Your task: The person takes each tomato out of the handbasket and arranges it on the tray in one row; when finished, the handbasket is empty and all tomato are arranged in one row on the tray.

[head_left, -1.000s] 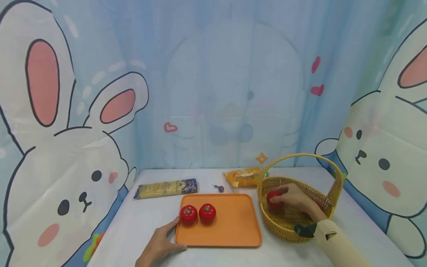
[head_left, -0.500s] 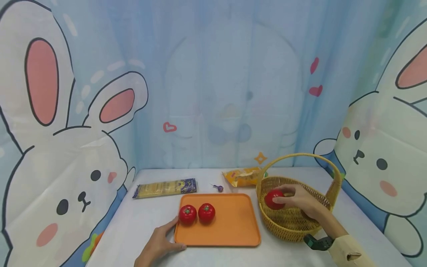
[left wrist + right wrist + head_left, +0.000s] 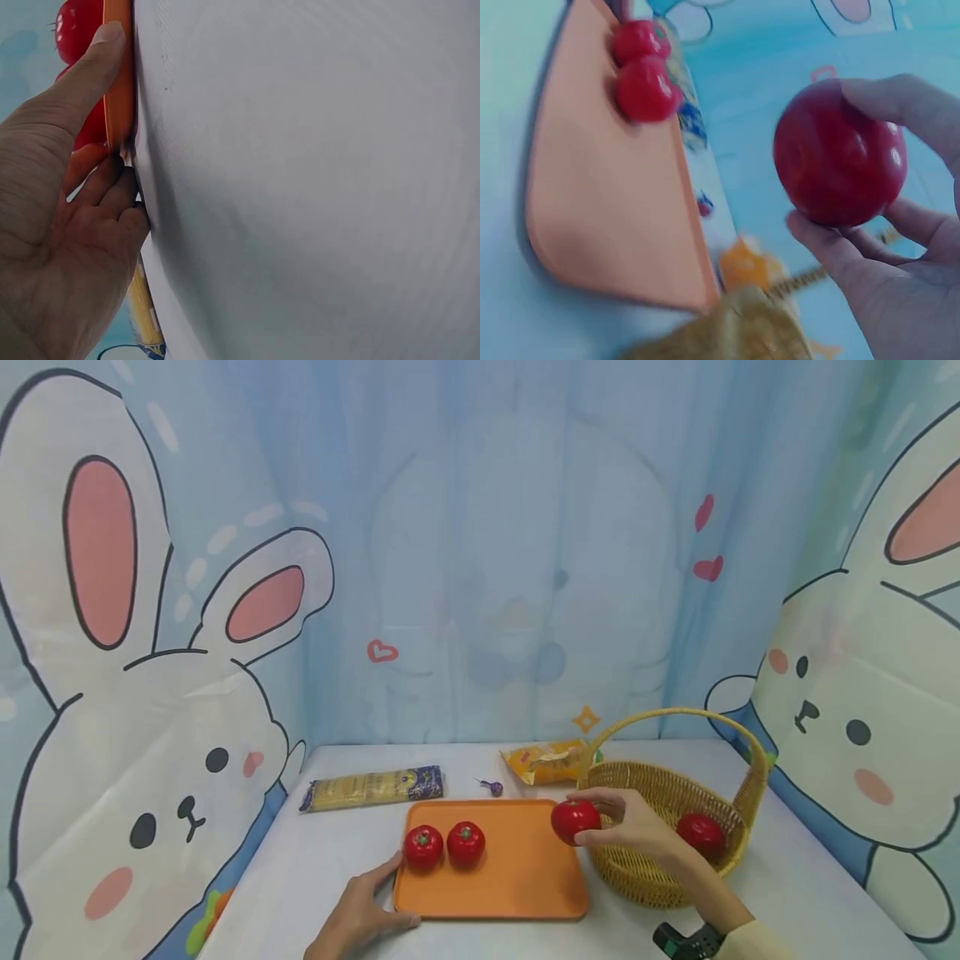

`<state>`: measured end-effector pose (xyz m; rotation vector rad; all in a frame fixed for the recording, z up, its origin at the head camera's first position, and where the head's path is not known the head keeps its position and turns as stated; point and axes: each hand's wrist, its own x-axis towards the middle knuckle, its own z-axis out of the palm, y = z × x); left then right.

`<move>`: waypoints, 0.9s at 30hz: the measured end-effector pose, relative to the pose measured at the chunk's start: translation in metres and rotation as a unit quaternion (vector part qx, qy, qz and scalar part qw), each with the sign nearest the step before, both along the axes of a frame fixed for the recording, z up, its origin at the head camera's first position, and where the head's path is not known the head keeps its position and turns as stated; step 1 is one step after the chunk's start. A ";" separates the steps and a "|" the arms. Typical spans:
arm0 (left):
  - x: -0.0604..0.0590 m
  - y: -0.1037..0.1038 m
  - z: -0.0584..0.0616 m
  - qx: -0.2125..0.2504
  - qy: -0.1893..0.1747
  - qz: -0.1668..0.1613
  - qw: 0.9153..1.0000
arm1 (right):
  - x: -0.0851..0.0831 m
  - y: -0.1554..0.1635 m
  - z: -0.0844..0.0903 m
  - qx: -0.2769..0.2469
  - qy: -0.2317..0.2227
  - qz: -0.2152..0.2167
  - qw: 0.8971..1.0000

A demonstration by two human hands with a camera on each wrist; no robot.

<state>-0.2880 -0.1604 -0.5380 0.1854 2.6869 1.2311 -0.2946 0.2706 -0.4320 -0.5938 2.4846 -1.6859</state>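
Note:
My right hand (image 3: 626, 820) holds a red tomato (image 3: 574, 821) between thumb and fingers, over the right side of an orange tray (image 3: 517, 881). In the right wrist view the tomato (image 3: 838, 154) shows smooth and round, with the thumb on top and fingers below. Two tomatoes with green stems, one at the left (image 3: 423, 847) and one beside it (image 3: 466, 844), sit on the tray's left part. My left hand (image 3: 358, 906) rests at the tray's left front corner, thumb along the front edge and fingers by the left side.
A yellow wicker basket (image 3: 626, 881) with a tall handle stands right of the tray, a red round item (image 3: 701, 837) inside. Behind the tray lie a noodle-like packet (image 3: 371, 788), a small purple item (image 3: 495, 788) and an orange snack bag (image 3: 547, 763). A curtain (image 3: 525, 568) hangs behind.
My right hand has lifted the tomato out of the basket and carried it left to above the tray. The red item in the basket now shows fully. My left hand stays at the tray.

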 end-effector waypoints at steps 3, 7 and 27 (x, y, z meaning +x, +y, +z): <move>0.000 -0.001 -0.001 0.001 0.005 -0.004 1.000 | -0.003 -0.019 -0.010 -0.024 0.004 0.002 1.000; 0.000 -0.002 -0.002 0.005 0.009 -0.007 1.000 | -0.008 -0.043 -0.025 -0.037 0.010 -0.006 0.999; 0.004 -0.002 -0.001 0.006 0.016 -0.012 1.000 | -0.031 -0.112 -0.090 0.080 0.037 -0.139 0.986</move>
